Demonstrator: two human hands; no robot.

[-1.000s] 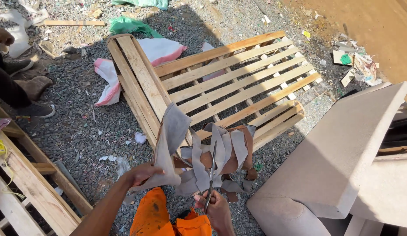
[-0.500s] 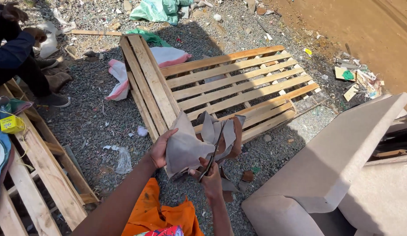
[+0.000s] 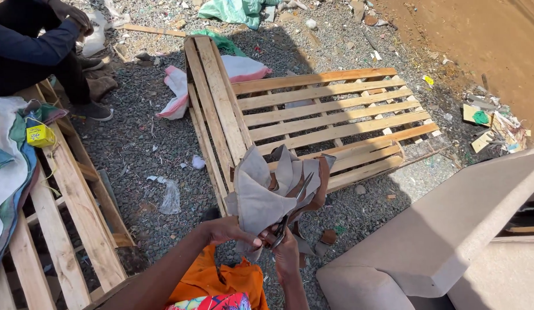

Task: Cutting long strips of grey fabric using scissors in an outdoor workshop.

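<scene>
My left hand (image 3: pixel 228 229) grips the lower edge of a grey-brown piece of leather-like material (image 3: pixel 261 195) that is cut into several long strips fanning upward. My right hand (image 3: pixel 285 248) holds a pair of scissors (image 3: pixel 294 208), whose blades point up into the material between two strips. Both hands meet just above my orange-clad lap (image 3: pixel 221 281), low in the middle of the view.
A slatted wooden pallet (image 3: pixel 313 115) lies on the gravel ahead. Another pallet (image 3: pixel 60 218) with cloth and a small yellow box (image 3: pixel 39 135) sits at left. A seated person (image 3: pixel 31 51) is at top left. A tan foam cushion (image 3: pixel 450 224) lies at right.
The view has tilted down and right. The strips have been gathered closer together, and the scissors' blades now point up into the material.
</scene>
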